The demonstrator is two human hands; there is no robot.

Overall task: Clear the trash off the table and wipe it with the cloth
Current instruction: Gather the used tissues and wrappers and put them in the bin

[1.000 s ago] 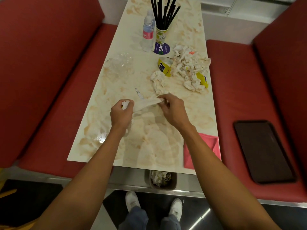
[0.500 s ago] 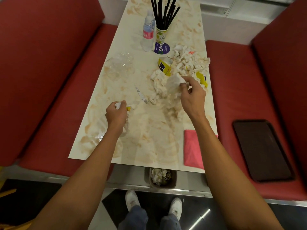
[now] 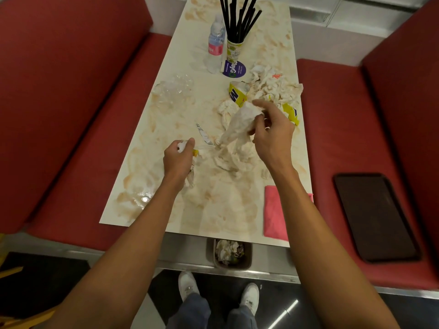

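While in right hand (image 3: 273, 138), wrapper (image 3: 238, 124) tail down-left.

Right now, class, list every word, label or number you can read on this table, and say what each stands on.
"layG": on the round purple disc beside the paper cup; the cup hides its start.
Large blue letter, perhaps "N": on the yellow carton.
Pink label on the water bottle: too blurred to read.
Print on the paper cup: too blurred to read.
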